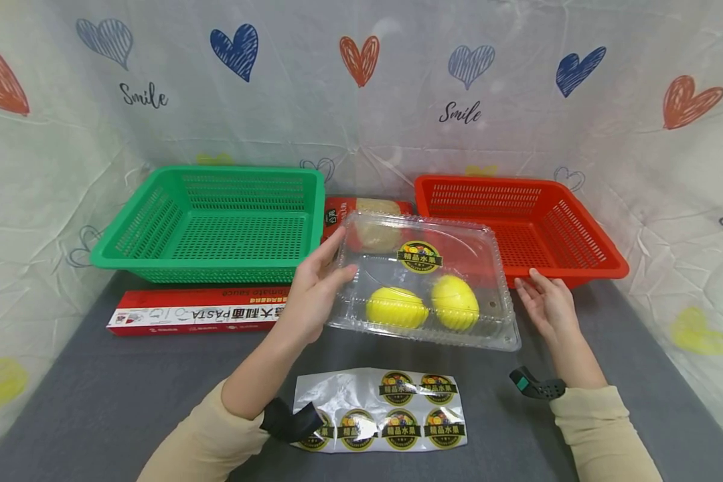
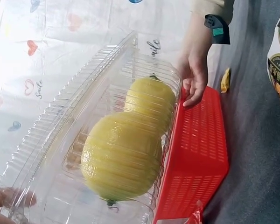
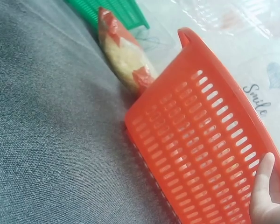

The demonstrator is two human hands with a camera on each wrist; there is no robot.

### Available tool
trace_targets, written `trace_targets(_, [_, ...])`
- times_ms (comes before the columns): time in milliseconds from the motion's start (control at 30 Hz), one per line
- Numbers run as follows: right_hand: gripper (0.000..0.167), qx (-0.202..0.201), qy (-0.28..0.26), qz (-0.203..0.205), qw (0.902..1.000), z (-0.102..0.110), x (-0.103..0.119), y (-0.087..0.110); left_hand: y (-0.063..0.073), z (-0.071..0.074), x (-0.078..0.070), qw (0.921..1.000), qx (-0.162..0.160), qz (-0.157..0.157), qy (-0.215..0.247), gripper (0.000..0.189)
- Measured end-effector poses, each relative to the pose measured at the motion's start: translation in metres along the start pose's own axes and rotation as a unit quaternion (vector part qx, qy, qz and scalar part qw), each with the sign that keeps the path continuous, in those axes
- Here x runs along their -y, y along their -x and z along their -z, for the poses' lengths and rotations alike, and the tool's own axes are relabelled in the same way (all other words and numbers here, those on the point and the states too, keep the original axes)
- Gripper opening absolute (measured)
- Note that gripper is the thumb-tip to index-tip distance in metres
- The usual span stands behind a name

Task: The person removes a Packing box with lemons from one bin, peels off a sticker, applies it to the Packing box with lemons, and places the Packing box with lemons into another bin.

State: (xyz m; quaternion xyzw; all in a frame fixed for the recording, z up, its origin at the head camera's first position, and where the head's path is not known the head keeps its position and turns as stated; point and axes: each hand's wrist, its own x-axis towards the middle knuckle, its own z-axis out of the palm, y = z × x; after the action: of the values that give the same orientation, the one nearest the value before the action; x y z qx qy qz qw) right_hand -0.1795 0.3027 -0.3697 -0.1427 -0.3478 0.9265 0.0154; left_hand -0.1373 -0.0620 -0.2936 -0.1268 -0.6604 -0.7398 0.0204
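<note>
My left hand (image 1: 316,288) grips the left end of a clear plastic clamshell box (image 1: 361,268), thumb on top, lifted above the table. Inside the tilted box lie two yellow fruits that look like lemons (image 1: 395,308) (image 2: 123,156). A round black-and-gold fruit sticker (image 1: 420,257) is on the lid. To the right of the box, my right hand (image 1: 551,308) is at the front rim of the red basket (image 1: 569,273), its fingers loosely bent. In the right wrist view, its thumb (image 3: 263,179) shows against the basket's slotted wall; I cannot tell how firmly it touches.
A green basket (image 1: 211,263) stands at the back left, with a red pasta box (image 1: 195,321) in front. Behind the clear box, a red-and-clear food packet (image 1: 340,206) lies between the baskets. A sheet of round stickers (image 1: 367,385) lies near the front.
</note>
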Motion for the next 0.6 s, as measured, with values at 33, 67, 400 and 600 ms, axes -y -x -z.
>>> trace_targets(33, [0.041, 0.001, -0.002, -0.001, 1.0000, 0.000, 0.000, 0.000, -0.002, -0.002, 0.000, 1.0000, 0.000, -0.002, -0.001, 0.058])
trace_targets(67, [0.041, 0.002, -0.004, -0.002, 1.0000, 0.000, 0.000, 0.000, -0.003, -0.003, 0.000, 1.0000, 0.000, -0.003, -0.002, 0.057])
trace_targets(400, [0.048, 0.010, 0.010, 0.013, 0.9998, -0.001, 0.000, 0.000, -0.019, -0.015, 0.007, 0.9999, -0.015, -0.005, -0.003, 0.054])
trace_targets(600, [0.035, 0.014, 0.007, 0.011, 0.9998, -0.002, 0.001, 0.001, -0.030, -0.024, 0.009, 0.9994, -0.033, 0.000, 0.002, 0.054])
